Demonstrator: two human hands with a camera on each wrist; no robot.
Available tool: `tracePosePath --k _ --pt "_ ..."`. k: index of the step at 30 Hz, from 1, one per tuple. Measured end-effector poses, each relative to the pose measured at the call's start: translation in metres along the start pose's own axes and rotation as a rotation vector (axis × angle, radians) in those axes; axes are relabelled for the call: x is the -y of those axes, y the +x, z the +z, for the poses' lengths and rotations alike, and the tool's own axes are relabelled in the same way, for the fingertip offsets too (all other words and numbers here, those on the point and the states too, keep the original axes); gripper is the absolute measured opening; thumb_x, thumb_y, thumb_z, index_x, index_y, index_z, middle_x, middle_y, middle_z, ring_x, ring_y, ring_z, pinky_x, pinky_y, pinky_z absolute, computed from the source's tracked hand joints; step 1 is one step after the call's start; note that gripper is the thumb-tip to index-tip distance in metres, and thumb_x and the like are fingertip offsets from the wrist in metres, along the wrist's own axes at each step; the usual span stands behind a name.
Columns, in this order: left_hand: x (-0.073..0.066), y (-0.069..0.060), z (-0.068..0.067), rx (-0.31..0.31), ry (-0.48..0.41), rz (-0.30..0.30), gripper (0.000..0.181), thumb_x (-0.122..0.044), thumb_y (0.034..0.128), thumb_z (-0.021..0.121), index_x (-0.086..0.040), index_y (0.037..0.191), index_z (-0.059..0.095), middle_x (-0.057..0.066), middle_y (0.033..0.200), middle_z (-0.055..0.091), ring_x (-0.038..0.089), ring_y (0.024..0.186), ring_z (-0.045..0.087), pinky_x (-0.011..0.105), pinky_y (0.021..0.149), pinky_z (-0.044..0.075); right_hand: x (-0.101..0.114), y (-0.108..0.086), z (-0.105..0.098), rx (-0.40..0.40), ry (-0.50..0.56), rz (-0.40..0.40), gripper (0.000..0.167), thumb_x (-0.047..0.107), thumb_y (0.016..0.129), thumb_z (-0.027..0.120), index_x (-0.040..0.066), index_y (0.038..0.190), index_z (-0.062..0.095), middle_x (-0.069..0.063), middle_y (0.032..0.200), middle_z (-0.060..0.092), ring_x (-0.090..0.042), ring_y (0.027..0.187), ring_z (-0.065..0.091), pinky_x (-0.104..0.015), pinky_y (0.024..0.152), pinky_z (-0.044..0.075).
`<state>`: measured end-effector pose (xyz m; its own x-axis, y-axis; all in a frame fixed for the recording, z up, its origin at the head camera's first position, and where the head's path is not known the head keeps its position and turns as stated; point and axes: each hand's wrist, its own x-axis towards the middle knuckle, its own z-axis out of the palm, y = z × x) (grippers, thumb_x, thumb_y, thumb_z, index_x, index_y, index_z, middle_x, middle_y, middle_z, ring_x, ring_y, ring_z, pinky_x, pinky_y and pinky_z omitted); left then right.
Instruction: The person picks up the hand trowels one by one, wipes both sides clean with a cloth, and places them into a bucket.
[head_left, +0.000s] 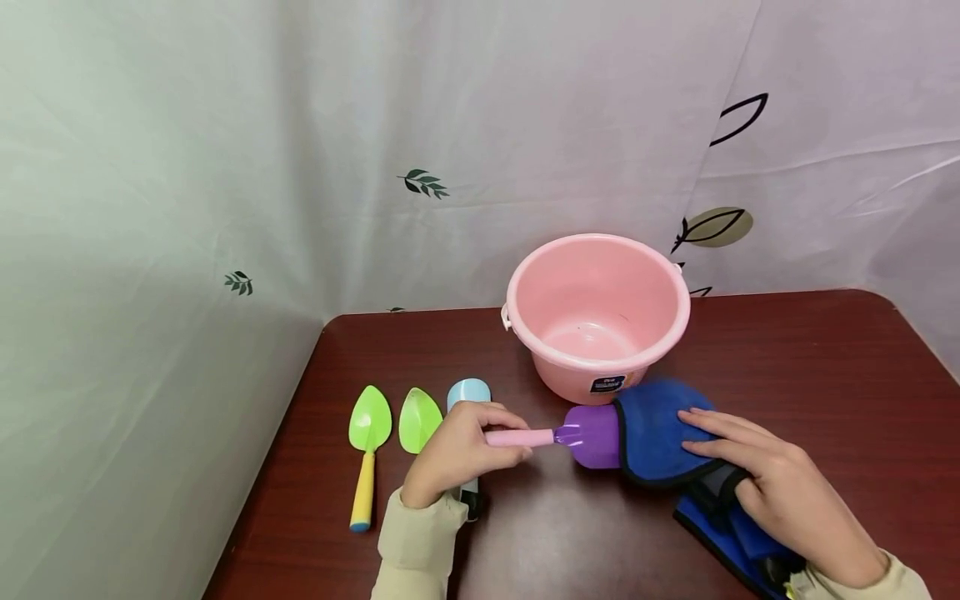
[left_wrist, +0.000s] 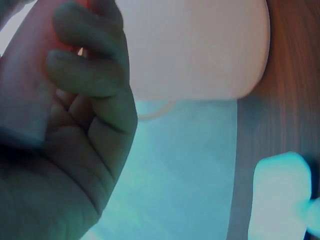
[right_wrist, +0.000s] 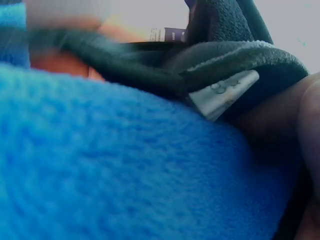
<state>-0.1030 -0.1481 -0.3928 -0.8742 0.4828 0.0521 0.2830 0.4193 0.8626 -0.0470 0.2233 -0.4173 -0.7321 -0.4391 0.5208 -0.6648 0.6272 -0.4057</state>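
My left hand (head_left: 471, 450) grips the pink handle of a toy shovel (head_left: 596, 436) with a purple blade, held level above the table. In the left wrist view, curled fingers (left_wrist: 87, 75) wrap round that handle. The blade's far end is hidden by a blue fleecy cloth (head_left: 663, 429) with black edging; whether it is inside a fold or just beneath, I cannot tell. My right hand (head_left: 780, 475) holds the cloth, fingers on top and thumb underneath. A small white tag (right_wrist: 225, 95) shows on the cloth's black edge in the right wrist view.
Behind the hands stands a pink bucket (head_left: 598, 363) on the dark red table (head_left: 300, 500). To the left lie a green shovel with a yellow handle (head_left: 363, 492), another green shovel (head_left: 420, 419) and a light-blue shovel (head_left: 468, 390), the last two partly hidden by the left arm. A curtain (head_left: 487, 125) hangs behind.
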Motion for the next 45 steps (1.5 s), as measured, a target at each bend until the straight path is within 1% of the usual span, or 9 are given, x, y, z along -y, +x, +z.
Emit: tracePosePath --k 3,11,15,18,22,28,35,40,45 --pt "0.0 -0.002 -0.004 0.0 0.04 -0.002 0.019 -0.014 0.077 0.081 -0.026 0.092 0.078 -0.015 0.082 0.069 0.01 0.074 0.063 0.029 0.064 0.055 -0.001 -0.001 -0.002 -0.006 -0.021 0.014 0.071 -0.024 0.055 0.049 0.01 0.112 0.075 -0.001 0.138 0.06 -0.001 0.136 0.041 -0.011 0.078 0.03" --pt "0.001 -0.013 -0.02 -0.015 0.136 0.004 0.022 -0.017 0.0765 0.085 -0.03 0.093 0.078 -0.018 0.081 0.069 0.008 0.076 0.063 0.027 0.068 0.054 0.001 0.0 -0.002 -0.019 -0.005 0.047 0.072 -0.025 0.055 0.05 0.011 0.112 0.075 -0.001 0.137 0.061 0.003 0.135 0.041 -0.013 0.071 0.03" --pt "0.001 -0.021 -0.032 -0.019 0.152 -0.005 0.023 -0.016 0.0793 0.084 -0.03 0.096 0.078 -0.018 0.085 0.07 0.008 0.077 0.063 0.027 0.068 0.054 0.001 0.0 -0.005 -0.022 -0.016 0.06 0.071 -0.025 0.056 0.049 0.011 0.111 0.076 -0.002 0.137 0.061 0.005 0.135 0.04 -0.013 0.064 0.029" --pt "0.0 -0.029 -0.046 -0.041 0.183 0.01 0.026 -0.013 0.0799 0.082 -0.032 0.097 0.078 -0.017 0.085 0.07 0.009 0.075 0.063 0.027 0.066 0.054 0.0 0.001 -0.009 -0.028 -0.05 0.078 0.07 -0.024 0.056 0.049 0.011 0.11 0.076 -0.001 0.136 0.061 0.007 0.134 0.039 -0.014 0.065 0.028" --pt "-0.008 -0.039 -0.068 -0.115 0.264 0.045 0.03 -0.009 0.0778 0.08 -0.032 0.097 0.077 -0.017 0.085 0.068 0.009 0.075 0.062 0.027 0.066 0.053 -0.003 0.0 -0.013 -0.039 -0.077 0.097 0.068 -0.023 0.056 0.05 0.012 0.108 0.077 0.0 0.136 0.062 0.009 0.133 0.038 -0.014 0.067 0.028" --pt "-0.028 -0.051 -0.102 -0.262 0.39 0.105 0.033 -0.001 0.0777 0.078 -0.027 0.098 0.078 -0.018 0.091 0.069 0.008 0.074 0.062 0.024 0.065 0.05 -0.008 -0.004 -0.016 -0.054 -0.078 0.104 0.068 -0.024 0.055 0.049 0.01 0.107 0.076 0.0 0.137 0.061 0.011 0.133 0.037 -0.014 0.06 0.024" --pt "-0.056 -0.058 -0.131 -0.416 0.481 0.13 0.031 -0.007 0.0775 0.086 -0.027 0.099 0.077 -0.016 0.092 0.07 0.006 0.071 0.058 0.018 0.062 0.045 -0.013 -0.005 -0.018 -0.05 -0.107 0.112 0.067 -0.023 0.055 0.051 0.011 0.107 0.076 0.003 0.137 0.061 0.013 0.132 0.036 -0.014 0.063 0.026" --pt "-0.074 -0.05 -0.143 -0.506 0.521 0.133 0.029 -0.013 0.0767 0.088 -0.027 0.1 0.078 -0.015 0.09 0.071 0.004 0.071 0.059 0.018 0.063 0.043 -0.013 -0.006 -0.02 -0.054 -0.106 0.117 0.066 -0.022 0.057 0.049 0.01 0.108 0.076 -0.002 0.135 0.062 0.013 0.131 0.037 -0.014 0.06 0.025" --pt "-0.085 -0.026 -0.145 -0.57 0.484 0.187 0.027 -0.018 0.0771 0.089 -0.024 0.102 0.079 -0.009 0.091 0.074 0.004 0.077 0.062 0.019 0.068 0.045 -0.014 -0.009 -0.022 -0.054 -0.101 0.138 0.069 -0.022 0.058 0.048 0.011 0.112 0.075 -0.006 0.136 0.062 0.013 0.131 0.036 -0.013 0.054 0.023"
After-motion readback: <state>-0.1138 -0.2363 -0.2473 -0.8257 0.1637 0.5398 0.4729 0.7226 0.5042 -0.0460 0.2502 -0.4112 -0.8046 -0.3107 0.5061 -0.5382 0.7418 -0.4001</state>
